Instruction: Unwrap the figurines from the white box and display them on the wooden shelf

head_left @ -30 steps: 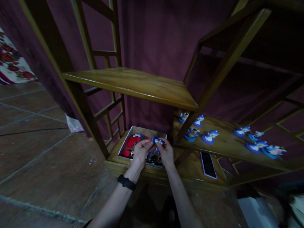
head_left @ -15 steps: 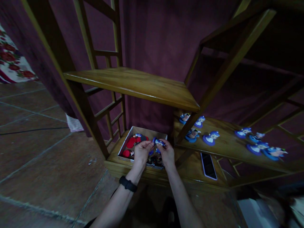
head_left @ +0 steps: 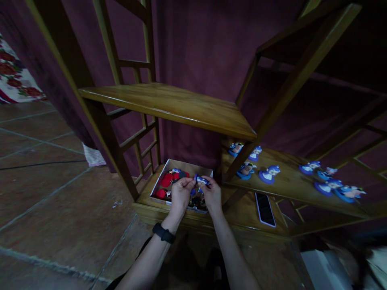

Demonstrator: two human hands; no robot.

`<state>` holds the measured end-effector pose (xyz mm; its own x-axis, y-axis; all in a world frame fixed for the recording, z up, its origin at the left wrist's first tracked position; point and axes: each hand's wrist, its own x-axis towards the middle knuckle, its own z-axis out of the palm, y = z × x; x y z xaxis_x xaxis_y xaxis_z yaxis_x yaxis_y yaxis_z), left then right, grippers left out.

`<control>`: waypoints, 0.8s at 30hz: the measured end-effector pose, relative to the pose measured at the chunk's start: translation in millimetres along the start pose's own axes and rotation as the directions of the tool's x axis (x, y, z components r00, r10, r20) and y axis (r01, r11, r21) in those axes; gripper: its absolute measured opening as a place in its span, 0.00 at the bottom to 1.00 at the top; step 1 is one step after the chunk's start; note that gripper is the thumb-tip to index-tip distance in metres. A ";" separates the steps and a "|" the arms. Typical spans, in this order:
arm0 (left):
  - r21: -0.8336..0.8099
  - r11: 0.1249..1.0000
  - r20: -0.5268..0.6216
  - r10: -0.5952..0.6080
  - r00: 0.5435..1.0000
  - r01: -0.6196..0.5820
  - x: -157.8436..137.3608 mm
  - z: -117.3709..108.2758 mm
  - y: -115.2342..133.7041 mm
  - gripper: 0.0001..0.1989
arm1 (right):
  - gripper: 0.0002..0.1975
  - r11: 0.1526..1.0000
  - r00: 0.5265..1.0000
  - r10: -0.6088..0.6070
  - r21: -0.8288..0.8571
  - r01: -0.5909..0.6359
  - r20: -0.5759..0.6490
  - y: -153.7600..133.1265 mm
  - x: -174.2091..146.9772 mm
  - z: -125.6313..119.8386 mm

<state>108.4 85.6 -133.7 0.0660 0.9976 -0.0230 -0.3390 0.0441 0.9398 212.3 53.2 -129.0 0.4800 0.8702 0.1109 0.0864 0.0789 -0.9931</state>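
Over a shallow cardboard box [head_left: 159, 179] I hold a small blue-and-white figurine [head_left: 202, 180] between both hands. My left hand [head_left: 181, 193] pinches its round blue base, and my right hand [head_left: 213, 194] grips the other end, with the figurine lying on its side. Inside the box are several more figurines; a red one [head_left: 166, 180] shows at the left and dark ones [head_left: 196, 201] near the front. My hands and wrists hide part of the box's contents.
Several blue-based figurines [head_left: 269, 174] stand on the lower shelf [head_left: 290, 179] at right. Below it lies a phone [head_left: 265, 209]. A wooden shelf board [head_left: 169, 105] juts out above my hands, and a slanting post [head_left: 281, 92] rises at right. A purple curtain [head_left: 196, 48] hangs behind.
Hardly anything differs. Both hands keep hold of the figurine over the box, with at most a slight shift of the fingers and of the camera.
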 end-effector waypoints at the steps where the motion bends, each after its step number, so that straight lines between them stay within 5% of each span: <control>1: 0.010 1.000 -0.001 0.002 1.000 -0.002 -0.6 0.1 1.1 0.09 | 0.16 1.000 1.000 -0.003 -0.006 0.003 0.004 1.4 0.6 -0.1; 16: 0.037 0.999 -0.035 0.019 0.999 -0.018 -6.8 3.0 -2.8 0.09 | 0.13 0.979 0.995 -0.070 -0.187 0.082 0.068 6.7 4.5 -4.5; 24: -0.131 0.969 -0.090 -0.224 0.970 0.211 -3.3 2.6 2.2 0.16 | 0.19 0.998 0.986 -0.005 -0.062 0.015 0.166 10.6 9.7 -8.4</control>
<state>109.9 82.3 -130.7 0.0557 0.9631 -0.2634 -0.4371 0.2608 0.8608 225.2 58.4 -138.1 0.3283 0.9383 0.1082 0.1474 0.0622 -0.9871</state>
